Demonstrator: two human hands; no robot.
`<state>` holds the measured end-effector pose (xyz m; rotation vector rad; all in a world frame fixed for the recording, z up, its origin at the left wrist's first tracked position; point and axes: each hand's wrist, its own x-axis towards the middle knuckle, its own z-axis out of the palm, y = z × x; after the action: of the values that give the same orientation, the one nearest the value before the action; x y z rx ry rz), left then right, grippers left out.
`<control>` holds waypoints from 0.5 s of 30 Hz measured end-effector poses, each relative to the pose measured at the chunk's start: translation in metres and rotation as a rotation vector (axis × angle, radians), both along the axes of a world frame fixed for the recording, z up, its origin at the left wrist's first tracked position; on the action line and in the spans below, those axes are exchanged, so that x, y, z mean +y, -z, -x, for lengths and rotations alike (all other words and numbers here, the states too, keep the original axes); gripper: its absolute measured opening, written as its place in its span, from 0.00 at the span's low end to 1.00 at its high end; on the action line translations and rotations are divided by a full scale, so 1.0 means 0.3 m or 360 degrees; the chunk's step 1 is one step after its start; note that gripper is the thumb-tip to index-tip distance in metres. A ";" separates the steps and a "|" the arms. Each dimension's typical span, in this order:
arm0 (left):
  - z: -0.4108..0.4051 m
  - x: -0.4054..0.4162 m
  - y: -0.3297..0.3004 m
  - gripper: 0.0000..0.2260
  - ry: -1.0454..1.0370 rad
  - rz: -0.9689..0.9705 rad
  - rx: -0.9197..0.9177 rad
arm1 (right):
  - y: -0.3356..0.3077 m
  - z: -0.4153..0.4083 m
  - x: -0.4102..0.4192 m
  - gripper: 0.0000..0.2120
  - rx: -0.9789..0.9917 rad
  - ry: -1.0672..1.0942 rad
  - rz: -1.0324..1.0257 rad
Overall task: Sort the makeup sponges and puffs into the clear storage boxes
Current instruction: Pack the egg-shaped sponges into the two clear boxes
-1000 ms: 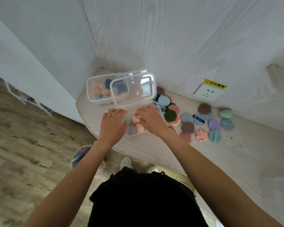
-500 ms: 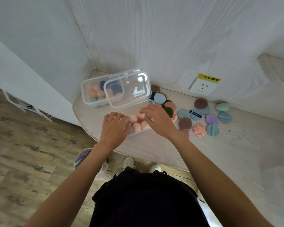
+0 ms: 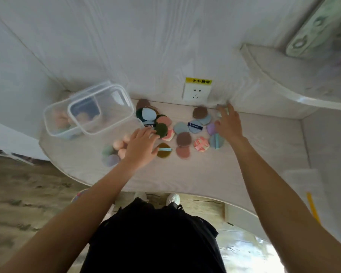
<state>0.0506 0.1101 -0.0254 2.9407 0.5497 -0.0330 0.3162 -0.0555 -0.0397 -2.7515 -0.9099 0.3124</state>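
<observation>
Several round flat puffs lie scattered on the pale tabletop [image 3: 205,174], among them a dark green puff [image 3: 161,129], a brown puff [image 3: 200,112] and a pink patterned puff [image 3: 201,144]. Peach, green and purple egg-shaped sponges [image 3: 114,150] sit in the near clear box, its lid [image 3: 98,109] standing up. Behind it, a second clear box [image 3: 55,123] holds more sponges. My left hand [image 3: 140,148] rests over the near box's right end, fingers apart, tips by the dark green puff. My right hand [image 3: 227,123] is spread over the far right puffs by the wall, holding nothing.
A white wall socket [image 3: 196,92] with a yellow label sits on the back wall just above the puffs. A curved white shelf [image 3: 274,75] juts out at upper right. The table's curved front edge runs close to my body, with wood floor to the left.
My right hand has left the near box and reached right and back to the puffs by the wall. My left hand shifted slightly right. The view swung to the right.
</observation>
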 end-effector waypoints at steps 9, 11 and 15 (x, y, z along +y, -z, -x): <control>0.026 0.008 0.004 0.20 0.0096 0.0024 -0.0050 | -0.024 -0.005 -0.011 0.14 -0.0020 0.0068 -0.0075; 0.028 0.005 -0.008 0.21 0.0098 0.0136 -0.0162 | -0.056 0.032 -0.023 0.12 -0.0087 0.0042 -0.0224; 0.087 0.015 -0.067 0.18 -0.0021 0.0245 -0.0493 | -0.115 0.209 -0.004 0.12 0.0115 0.0083 -0.0820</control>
<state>0.0246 0.1147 -0.0055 2.7178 0.4940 0.3585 0.2534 -0.0567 -0.0052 -2.2701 -0.7685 0.1401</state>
